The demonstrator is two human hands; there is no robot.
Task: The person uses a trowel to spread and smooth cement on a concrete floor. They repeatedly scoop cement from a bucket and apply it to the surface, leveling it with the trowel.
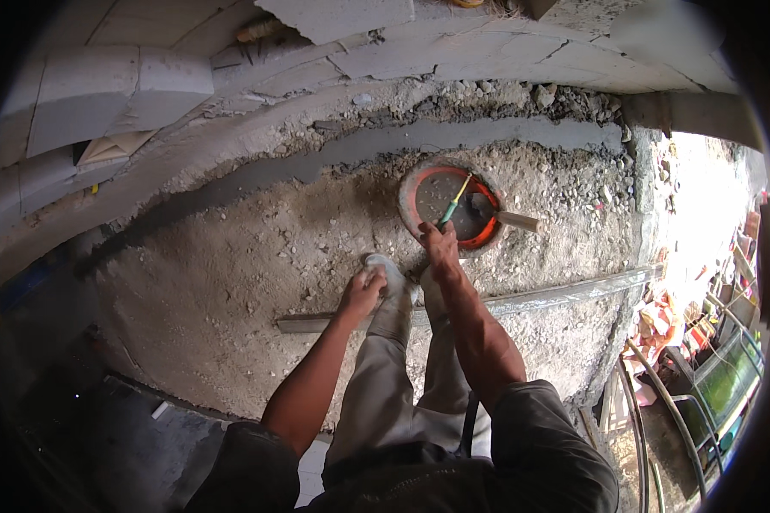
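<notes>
My right hand (440, 244) is closed around the green end of a slim tool with a pale yellow shaft (459, 195), which slants over a round mortar tub (408, 190). The tub has a grey-crusted rim and an orange inner wall, with grey, wet-looking material inside. A wooden handle (518, 221) sticks out over its right side; the dark blade-like part in the tub is hard to make out. Lower and to the left, my left hand (364, 292) has its fingers curled against my pale, dusty shoe (385, 272). Whatever lies within those fingers is hidden.
Gritty ground surrounds my feet. Behind the tub, a smooth grey mortar strip (334, 158) runs below a block wall (470, 56). A long straight bar (556, 297) lies crosswise by my legs. Metal tubes (672, 410) and clutter stand at the right.
</notes>
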